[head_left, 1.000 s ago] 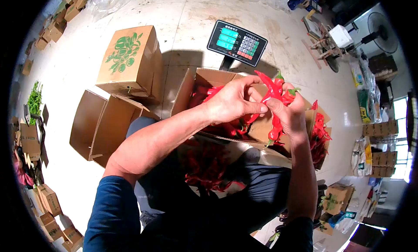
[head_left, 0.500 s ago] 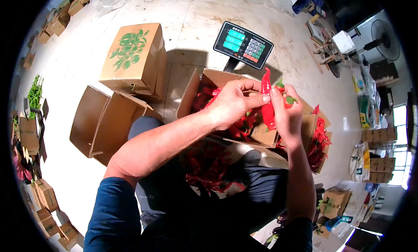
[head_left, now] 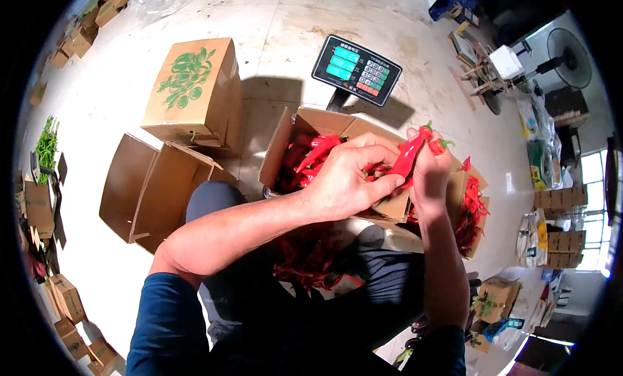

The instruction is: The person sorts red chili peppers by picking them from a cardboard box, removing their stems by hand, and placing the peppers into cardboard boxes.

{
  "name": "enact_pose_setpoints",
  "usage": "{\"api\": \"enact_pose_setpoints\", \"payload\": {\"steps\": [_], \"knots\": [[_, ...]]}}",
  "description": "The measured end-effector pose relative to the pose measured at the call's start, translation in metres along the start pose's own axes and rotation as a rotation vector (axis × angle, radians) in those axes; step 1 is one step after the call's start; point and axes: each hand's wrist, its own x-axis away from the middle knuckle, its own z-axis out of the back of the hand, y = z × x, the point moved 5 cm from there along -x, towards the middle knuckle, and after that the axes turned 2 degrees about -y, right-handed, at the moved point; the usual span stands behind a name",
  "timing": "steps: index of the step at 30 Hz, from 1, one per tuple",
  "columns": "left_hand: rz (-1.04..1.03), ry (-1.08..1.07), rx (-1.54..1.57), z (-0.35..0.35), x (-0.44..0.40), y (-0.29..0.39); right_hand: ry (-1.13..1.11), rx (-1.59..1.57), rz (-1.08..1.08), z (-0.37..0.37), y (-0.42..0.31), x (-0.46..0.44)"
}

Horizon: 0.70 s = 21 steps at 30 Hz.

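Observation:
My left hand (head_left: 350,178) pinches the lower end of a glossy red chili pepper (head_left: 409,154) between thumb and fingers. The pepper is tilted, its green stem up and to the right. Wrapped around its upper part, my right hand (head_left: 429,175) also holds a second red pepper (head_left: 437,146), whose green stem pokes out beside it. Both hands are above an open cardboard box (head_left: 276,149) with many red peppers (head_left: 311,156) inside. My left fingertips are partly hidden behind the pepper and thumb.
Behind the box stands a scale display (head_left: 357,71) with lit readouts. A closed carton (head_left: 188,84) and an open carton (head_left: 130,188) are at the left. More red peppers (head_left: 470,213) fill a box at the right; a dark red pile (head_left: 308,259) lies between my legs.
The pepper has gone from nearly upright with its tip up to slanting, with its stem end up. My left hand has moved slightly down. The whole view has shifted a little.

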Motion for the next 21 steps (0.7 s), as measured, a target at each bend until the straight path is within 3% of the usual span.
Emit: {"api": "enact_pose_setpoints", "payload": {"steps": [2,3,5,6,10,13,18,21], "knots": [[-0.005,-0.022,-0.003,-0.002,0.000,-0.004,0.076,0.019,0.033,0.002,-0.002,-0.003],[0.127,-0.047,0.105,-0.003,0.000,-0.011,0.098,0.071,0.082,0.005,-0.012,-0.003],[0.390,-0.098,0.316,-0.004,0.001,-0.016,0.138,-0.052,-0.009,0.019,-0.018,-0.006],[0.408,-0.128,0.470,-0.007,0.001,-0.023,0.158,-0.113,-0.054,0.028,-0.021,-0.008],[0.509,-0.141,0.606,0.002,-0.002,-0.038,0.277,-0.389,-0.215,0.053,-0.025,-0.014],[0.479,-0.088,0.854,0.007,-0.009,-0.037,0.227,-0.368,-0.117,0.059,-0.039,-0.015],[0.342,-0.062,0.904,0.014,-0.017,-0.035,-0.100,-0.429,-0.113,0.075,-0.049,-0.015],[0.313,-0.063,0.901,0.015,-0.020,-0.033,-0.104,-0.271,-0.122,0.073,-0.049,-0.007]]}}
